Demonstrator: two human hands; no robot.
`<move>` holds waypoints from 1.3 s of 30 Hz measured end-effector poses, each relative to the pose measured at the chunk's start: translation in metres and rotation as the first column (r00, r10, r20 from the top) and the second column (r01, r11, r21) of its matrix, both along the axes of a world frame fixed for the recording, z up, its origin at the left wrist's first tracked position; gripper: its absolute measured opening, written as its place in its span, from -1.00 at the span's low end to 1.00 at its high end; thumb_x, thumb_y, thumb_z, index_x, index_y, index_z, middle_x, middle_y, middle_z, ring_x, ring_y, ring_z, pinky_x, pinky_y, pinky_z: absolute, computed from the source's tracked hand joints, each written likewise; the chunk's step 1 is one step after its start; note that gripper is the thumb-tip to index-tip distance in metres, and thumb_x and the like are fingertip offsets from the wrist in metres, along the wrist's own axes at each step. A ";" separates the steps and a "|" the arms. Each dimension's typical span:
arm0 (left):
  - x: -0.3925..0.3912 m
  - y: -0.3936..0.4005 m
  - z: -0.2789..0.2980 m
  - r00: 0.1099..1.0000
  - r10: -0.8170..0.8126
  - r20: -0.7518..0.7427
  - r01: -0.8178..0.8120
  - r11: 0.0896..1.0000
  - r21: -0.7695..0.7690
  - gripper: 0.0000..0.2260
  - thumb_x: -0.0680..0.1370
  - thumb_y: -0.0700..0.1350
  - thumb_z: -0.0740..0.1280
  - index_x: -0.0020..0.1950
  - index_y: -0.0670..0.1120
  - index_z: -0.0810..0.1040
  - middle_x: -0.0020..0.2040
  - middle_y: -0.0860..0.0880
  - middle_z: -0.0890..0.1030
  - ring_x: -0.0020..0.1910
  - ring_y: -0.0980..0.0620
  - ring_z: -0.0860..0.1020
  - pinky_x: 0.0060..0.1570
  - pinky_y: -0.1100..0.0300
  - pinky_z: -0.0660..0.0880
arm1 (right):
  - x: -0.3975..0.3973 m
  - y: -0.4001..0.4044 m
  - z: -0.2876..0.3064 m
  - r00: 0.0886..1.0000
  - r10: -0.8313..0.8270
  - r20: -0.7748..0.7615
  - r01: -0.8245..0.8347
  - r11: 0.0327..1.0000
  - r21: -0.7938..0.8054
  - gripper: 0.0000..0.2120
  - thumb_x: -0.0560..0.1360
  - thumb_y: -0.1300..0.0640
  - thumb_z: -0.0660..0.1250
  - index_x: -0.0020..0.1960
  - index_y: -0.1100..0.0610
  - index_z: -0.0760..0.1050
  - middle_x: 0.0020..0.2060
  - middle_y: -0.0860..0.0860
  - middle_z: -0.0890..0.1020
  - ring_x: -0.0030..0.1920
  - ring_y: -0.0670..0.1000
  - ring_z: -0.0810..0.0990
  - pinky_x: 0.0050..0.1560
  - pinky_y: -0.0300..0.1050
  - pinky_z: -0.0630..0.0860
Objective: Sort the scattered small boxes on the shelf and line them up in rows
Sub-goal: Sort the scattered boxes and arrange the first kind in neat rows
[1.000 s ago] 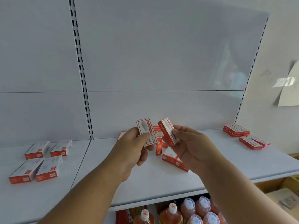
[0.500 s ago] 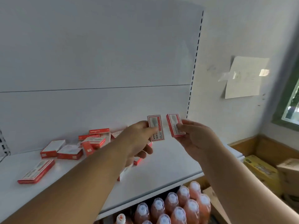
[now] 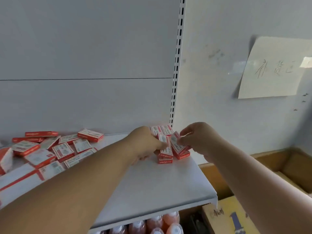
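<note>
Small red and white boxes lie on a white shelf. My left hand pinches one box and holds it on top of a short stack at the shelf's right end. My right hand pinches a second box, tilted, over a neighbouring stack. Two boxes lie flat behind them against the back panel. A scattered heap of boxes covers the left part of the shelf.
The shelf's right edge and slotted upright stand beside a wall with a taped paper note. Cardboard boxes sit on the floor to the right. Bottles with orange liquid fill the shelf below.
The view swung right to the shelf's end. Both hands carried their boxes down from mid-air onto the stacks near the back right corner.
</note>
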State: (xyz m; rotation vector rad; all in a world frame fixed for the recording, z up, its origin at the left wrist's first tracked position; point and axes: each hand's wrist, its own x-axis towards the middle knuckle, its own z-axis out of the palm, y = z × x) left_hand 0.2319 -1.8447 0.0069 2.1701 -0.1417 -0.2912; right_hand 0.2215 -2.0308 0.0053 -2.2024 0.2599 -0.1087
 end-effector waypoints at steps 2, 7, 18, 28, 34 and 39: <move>0.002 -0.006 -0.001 0.997 0.045 0.055 -0.049 0.996 0.073 -0.85 0.42 -0.02 0.52 -0.14 -0.09 0.70 -0.29 -0.08 0.71 -0.64 0.08 0.33 -0.56 0.35 0.22 | 0.004 -0.003 -0.007 0.997 0.071 0.028 -0.066 0.986 -0.155 -0.90 0.38 0.13 0.46 -0.23 0.16 0.63 -0.34 0.14 0.69 -0.47 0.02 0.50 -0.52 -0.21 0.33; 0.004 -0.009 -0.004 0.986 0.142 0.090 -0.158 0.966 0.205 -0.67 0.35 0.10 0.55 -0.39 -0.09 0.56 -0.63 0.08 0.47 -0.73 0.13 0.34 -0.62 0.40 0.22 | 0.006 -0.006 -0.005 0.985 0.155 0.078 -0.106 0.894 -0.435 -0.82 0.40 0.00 0.44 -0.27 0.09 0.56 -0.37 -0.02 0.64 -0.38 -0.03 0.58 -0.48 -0.24 0.34; -0.032 0.050 -0.007 0.918 0.184 0.352 -0.276 0.933 0.230 -0.75 0.43 0.23 0.41 -0.14 0.10 0.48 -0.20 0.10 0.60 -0.27 0.11 0.57 -0.35 0.19 0.42 | 0.004 0.054 0.016 0.873 0.387 0.297 -0.232 0.865 -0.445 -0.85 0.43 -0.05 0.42 -0.12 -0.04 0.48 -0.30 -0.14 0.57 -0.25 -0.14 0.50 -0.33 -0.24 0.30; -0.061 0.237 0.017 0.811 0.232 0.536 -0.436 0.852 0.291 -0.89 0.51 0.10 0.36 -0.13 0.17 0.44 -0.26 0.16 0.58 -0.25 0.16 0.57 -0.40 0.22 0.33 | -0.002 0.230 0.028 0.783 0.575 0.236 -0.403 0.759 -0.512 -0.83 0.52 -0.05 0.34 0.07 -0.02 0.52 -0.09 -0.10 0.63 -0.15 -0.05 0.55 -0.26 -0.19 0.43; -0.030 0.281 0.020 0.859 0.105 0.501 -0.284 0.912 0.296 -0.95 0.54 0.03 0.33 -0.06 0.16 0.46 -0.16 0.17 0.58 -0.17 0.16 0.55 -0.31 0.19 0.42 | 0.037 0.286 0.013 0.916 0.397 0.064 -0.251 0.689 -0.680 -0.77 0.53 0.12 0.24 0.16 0.09 0.54 0.06 0.03 0.60 0.01 0.06 0.56 0.03 -0.05 0.57; -0.004 0.264 0.020 0.877 0.003 0.480 -0.170 0.937 0.305 -0.95 0.56 -0.01 0.30 -0.06 0.14 0.45 -0.15 0.16 0.53 -0.17 0.17 0.51 -0.28 0.22 0.42 | 0.063 0.285 0.000 0.968 0.237 -0.080 -0.229 0.710 -0.666 -0.83 0.53 0.08 0.24 0.08 0.10 0.52 -0.11 0.00 0.63 -0.10 0.04 0.60 -0.04 -0.03 0.61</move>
